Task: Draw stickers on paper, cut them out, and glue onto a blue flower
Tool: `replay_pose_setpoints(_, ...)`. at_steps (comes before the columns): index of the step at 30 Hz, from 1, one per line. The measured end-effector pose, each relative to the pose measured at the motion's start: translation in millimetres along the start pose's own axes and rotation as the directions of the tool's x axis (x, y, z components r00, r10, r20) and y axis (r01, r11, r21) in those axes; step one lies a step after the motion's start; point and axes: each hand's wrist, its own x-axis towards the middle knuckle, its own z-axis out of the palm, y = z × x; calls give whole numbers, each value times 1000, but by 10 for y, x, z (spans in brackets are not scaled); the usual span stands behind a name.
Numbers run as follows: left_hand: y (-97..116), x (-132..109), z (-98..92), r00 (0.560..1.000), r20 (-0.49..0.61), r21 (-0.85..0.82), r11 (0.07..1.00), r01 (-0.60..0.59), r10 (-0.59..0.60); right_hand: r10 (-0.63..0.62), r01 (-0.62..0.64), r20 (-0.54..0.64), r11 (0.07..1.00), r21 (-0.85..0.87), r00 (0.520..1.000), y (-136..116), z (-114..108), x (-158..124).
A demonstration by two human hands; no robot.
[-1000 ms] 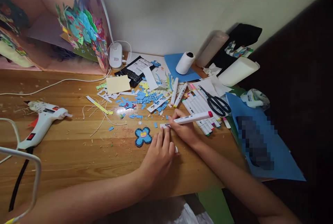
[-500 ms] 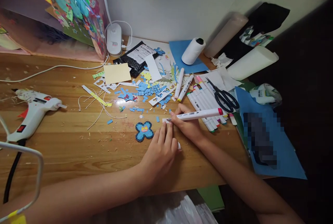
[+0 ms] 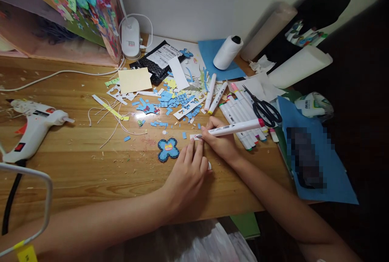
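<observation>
My right hand (image 3: 220, 138) is closed round a white marker (image 3: 235, 127) with a red end, its tip touching a small strip of white paper (image 3: 193, 136). A small dark reddish mark shows on the paper by the tip. My left hand (image 3: 190, 168) lies flat with its fingers stretched out, pressing the strip against the table; most of the paper is hidden beneath it. Just left of the fingers is a blue four-petal flower (image 3: 168, 149) with a dark edge and a yellow and pink figure at its centre.
Blue paper scraps (image 3: 174, 99) are heaped behind my hands. Several markers (image 3: 238, 120) lie to the right with black scissors (image 3: 263, 108). A white glue gun (image 3: 36, 126) rests at the left. Behind stand a thread spool (image 3: 227, 53) and a power strip (image 3: 130, 37).
The camera view has shifted slightly. A reddish mark now shows on the paper strip by the marker tip. Both hands stay in nearly the same place.
</observation>
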Motion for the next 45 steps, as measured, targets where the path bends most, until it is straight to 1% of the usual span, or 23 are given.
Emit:
replay_pose_setpoints(7,1,4,-7,1000,-24,39,999,1,0,-17,18,-43,1000,25,999,28,1,6)
replay_pose_setpoints(13,-5,6,-24,1000,-22,49,999,-2,3,-39,39,-30,999,13,999,29,10,-3)
replay_pose_setpoints(17,-8,3,-24,1000,-30,46,999,3,-1,-50,51,-28,998,42,998,55,9,-1)
replay_pose_setpoints(23,-8,6,-21,1000,-28,45,999,-2,3,-48,52,-66,997,63,997,69,-1,2)
replay_pose_setpoints(30,-10,14,-16,999,-37,36,999,1,1,-63,63,-49,998,4,997,46,2,-1)
replay_pose_setpoints(36,-7,7,-20,999,-41,36,999,-3,4,-79,80,-81,997,20,994,48,3,5)
replay_pose_setpoints(45,-8,17,-7,999,-48,43,999,-2,5,-65,67,-56,997,30,996,56,-20,6)
